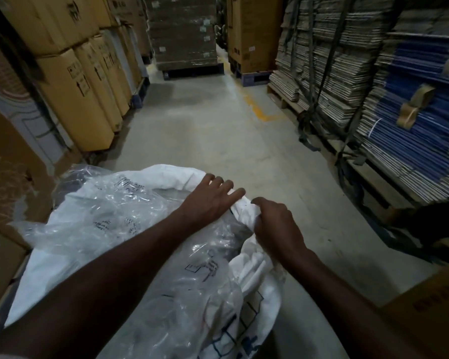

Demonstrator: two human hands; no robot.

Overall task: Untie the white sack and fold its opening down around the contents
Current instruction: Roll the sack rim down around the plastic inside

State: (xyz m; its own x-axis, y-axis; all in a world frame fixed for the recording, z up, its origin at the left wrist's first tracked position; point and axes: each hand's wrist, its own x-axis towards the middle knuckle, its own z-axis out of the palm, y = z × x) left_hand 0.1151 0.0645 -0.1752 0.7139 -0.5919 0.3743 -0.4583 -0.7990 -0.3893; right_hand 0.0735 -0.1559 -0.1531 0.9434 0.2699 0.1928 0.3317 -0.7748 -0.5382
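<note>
The white sack (254, 288) stands on the floor right in front of me, its mouth wide open. Crumpled clear plastic bags (109, 211) with dark print fill it to the top. My left hand (210, 200) reaches across the contents and rests on the sack's far rim with fingers spread over the fabric. My right hand (275, 224) is closed around a bunched fold of the white rim at the right side. The rim fabric below my right hand is gathered and rolled outward.
Stacked brown cartons (88, 81) line the left of the aisle. Flattened cardboard bundles (347, 60) on pallets line the right. A wrapped pallet (187, 35) stands at the far end. A brown box (430, 307) sits at my right. Grey concrete floor (218, 125) runs ahead.
</note>
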